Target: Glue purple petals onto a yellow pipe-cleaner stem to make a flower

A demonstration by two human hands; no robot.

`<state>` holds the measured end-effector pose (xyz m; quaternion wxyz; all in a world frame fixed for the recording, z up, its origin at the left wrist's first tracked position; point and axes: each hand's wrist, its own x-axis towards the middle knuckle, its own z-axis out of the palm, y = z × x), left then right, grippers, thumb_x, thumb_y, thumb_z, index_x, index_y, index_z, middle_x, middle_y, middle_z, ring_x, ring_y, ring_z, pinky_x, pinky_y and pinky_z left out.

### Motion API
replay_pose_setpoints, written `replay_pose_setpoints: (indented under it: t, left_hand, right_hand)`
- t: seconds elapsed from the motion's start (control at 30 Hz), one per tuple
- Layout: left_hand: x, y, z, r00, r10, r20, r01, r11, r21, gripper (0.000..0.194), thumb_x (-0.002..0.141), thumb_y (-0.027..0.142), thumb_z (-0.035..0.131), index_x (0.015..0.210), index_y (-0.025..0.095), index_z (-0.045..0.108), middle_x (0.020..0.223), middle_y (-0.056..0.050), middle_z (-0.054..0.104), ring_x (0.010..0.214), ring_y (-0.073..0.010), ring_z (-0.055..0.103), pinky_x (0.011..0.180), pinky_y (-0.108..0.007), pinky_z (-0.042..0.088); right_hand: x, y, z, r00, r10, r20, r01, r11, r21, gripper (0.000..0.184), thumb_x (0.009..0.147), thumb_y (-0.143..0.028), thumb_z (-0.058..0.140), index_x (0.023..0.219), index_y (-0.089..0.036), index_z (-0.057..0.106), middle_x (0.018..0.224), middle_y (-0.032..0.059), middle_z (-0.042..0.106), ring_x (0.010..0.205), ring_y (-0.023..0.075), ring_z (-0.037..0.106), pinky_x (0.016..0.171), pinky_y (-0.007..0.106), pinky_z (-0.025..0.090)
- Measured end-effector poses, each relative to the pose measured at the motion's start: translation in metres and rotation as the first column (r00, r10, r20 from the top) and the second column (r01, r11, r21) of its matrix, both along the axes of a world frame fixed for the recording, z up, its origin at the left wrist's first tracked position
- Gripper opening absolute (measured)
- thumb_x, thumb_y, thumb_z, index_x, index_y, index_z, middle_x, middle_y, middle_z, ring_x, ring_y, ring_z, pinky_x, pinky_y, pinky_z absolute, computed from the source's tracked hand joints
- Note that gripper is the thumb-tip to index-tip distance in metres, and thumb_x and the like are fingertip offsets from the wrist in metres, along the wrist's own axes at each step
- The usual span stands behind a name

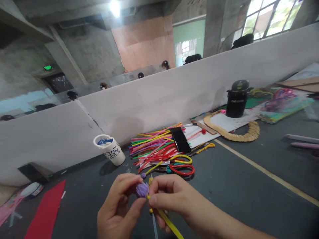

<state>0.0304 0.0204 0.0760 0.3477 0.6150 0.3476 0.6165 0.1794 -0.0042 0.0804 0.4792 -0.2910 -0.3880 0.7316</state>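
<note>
My left hand (122,205) is closed around a small fluffy purple flower head (142,189), with thumb and fingers at its sides. Just right of it, my right hand (169,196) pinches a yellow stem strip (170,224) close under the flower. The strip runs down toward the lower edge of the view. A thin pale strip (155,225) and small yellow pieces (151,181) show behind the right fingers; how they join is hidden. Beyond my fingertips lies a smaller purple bud (143,175) on a yellow-green stem.
Red-handled scissors or pliers (183,170), yellow-handled scissors (184,159), a phone (180,139) and many coloured strips (154,142) lie ahead. A white cup (113,151) stands left, a black bottle (236,101) right. Red sheet (47,209) lies at left. A white partition (161,96) borders the table.
</note>
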Motion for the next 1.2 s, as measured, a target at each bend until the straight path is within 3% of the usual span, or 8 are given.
replay_pose_setpoints:
  t: [0.2, 0.33, 0.53, 0.73, 0.83, 0.93, 1.07, 1.2]
  left_hand:
    - [-0.008, 0.005, -0.013, 0.990, 0.093, -0.102, -0.053, 0.939, 0.339, 0.045, 0.074, 0.007, 0.071, 0.113, 0.029, 0.070, 0.099, -0.001, 0.070, 0.072, -0.0148, 0.065, 0.065, -0.023, 0.055]
    - [-0.009, 0.006, -0.005, 0.977, 0.175, -0.124, -0.139, 0.957, 0.256, 0.022, 0.086, 0.020, 0.059, 0.066, 0.022, 0.068, 0.062, 0.002, 0.060, 0.054, -0.0123, 0.053, 0.048, -0.020, 0.044]
    - [-0.004, 0.004, 0.001, 0.993, 0.073, -0.089, -0.086, 0.985, -0.148, 0.016, 0.078, 0.029, 0.070, 0.064, 0.021, 0.069, 0.059, 0.003, 0.057, 0.048, -0.0097, 0.049, 0.041, -0.018, 0.039]
    - [-0.007, 0.004, -0.004, 0.992, -0.128, 0.002, 0.126, 0.976, -0.175, 0.040, 0.090, 0.035, 0.055, 0.053, 0.021, 0.048, 0.049, 0.005, 0.042, 0.045, -0.0111, 0.038, 0.043, -0.022, 0.036]
    - [-0.009, 0.006, -0.005, 0.991, -0.120, -0.063, 0.107, 0.976, -0.188, 0.043, 0.091, 0.035, 0.054, 0.051, 0.020, 0.050, 0.050, 0.004, 0.044, 0.047, -0.0110, 0.041, 0.045, -0.021, 0.038]
    - [-0.006, 0.007, -0.001, 0.984, -0.134, -0.117, 0.102, 0.963, -0.250, 0.009, 0.079, 0.025, 0.071, 0.072, 0.021, 0.069, 0.071, 0.001, 0.066, 0.064, -0.0118, 0.059, 0.061, -0.018, 0.049]
    - [0.004, 0.001, 0.005, 0.986, -0.070, 0.151, 0.116, 0.942, -0.316, 0.038, 0.069, 0.022, 0.078, 0.105, 0.030, 0.070, 0.098, -0.001, 0.074, 0.080, -0.0149, 0.067, 0.068, -0.019, 0.054]
    - [0.010, -0.007, 0.005, 0.997, -0.036, 0.062, 0.053, 0.954, -0.296, 0.035, 0.065, 0.023, 0.081, 0.098, 0.029, 0.076, 0.097, -0.001, 0.076, 0.084, -0.0166, 0.069, 0.073, -0.020, 0.056]
  right_hand:
    - [0.000, 0.003, 0.000, 0.991, -0.075, -0.114, 0.066, 0.995, -0.081, 0.019, 0.070, -0.031, 0.070, 0.068, -0.015, 0.058, 0.046, -0.0050, 0.056, 0.036, 0.0036, 0.044, 0.038, 0.013, 0.036]
    - [0.000, 0.003, -0.001, 0.986, -0.087, -0.145, 0.080, 0.995, -0.055, 0.018, 0.071, -0.030, 0.069, 0.069, -0.016, 0.059, 0.046, -0.0052, 0.056, 0.037, 0.0034, 0.043, 0.039, 0.013, 0.035]
    - [0.004, 0.006, -0.004, 0.984, -0.151, -0.098, 0.151, 0.989, -0.014, 0.018, 0.075, -0.030, 0.068, 0.071, -0.016, 0.058, 0.049, -0.0055, 0.056, 0.040, 0.0046, 0.045, 0.042, 0.015, 0.034]
    - [0.009, 0.006, 0.004, 0.957, -0.249, 0.147, 0.224, 0.960, 0.171, 0.022, 0.074, -0.034, 0.068, 0.071, -0.018, 0.053, 0.056, -0.0056, 0.051, 0.050, 0.0076, 0.045, 0.050, 0.020, 0.037]
    - [0.010, 0.002, 0.008, 0.887, -0.356, 0.295, 0.255, 0.909, 0.331, 0.014, 0.078, -0.027, 0.059, 0.070, -0.017, 0.053, 0.060, -0.0048, 0.049, 0.055, 0.0085, 0.043, 0.052, 0.020, 0.035]
    - [0.010, -0.002, 0.008, 0.802, -0.439, 0.406, 0.241, 0.858, 0.453, 0.009, 0.080, -0.021, 0.054, 0.071, -0.018, 0.055, 0.062, -0.0039, 0.051, 0.057, 0.0095, 0.045, 0.052, 0.020, 0.036]
    - [0.009, -0.006, 0.004, 0.633, -0.552, 0.543, 0.178, 0.786, 0.592, 0.010, 0.082, -0.016, 0.053, 0.073, -0.018, 0.058, 0.063, -0.0030, 0.056, 0.055, 0.0095, 0.049, 0.050, 0.020, 0.034]
    - [0.008, -0.009, 0.000, 0.424, -0.737, 0.527, 0.076, 0.608, 0.790, 0.010, 0.082, -0.012, 0.055, 0.074, -0.016, 0.061, 0.062, -0.0013, 0.060, 0.054, 0.0099, 0.050, 0.051, 0.021, 0.032]
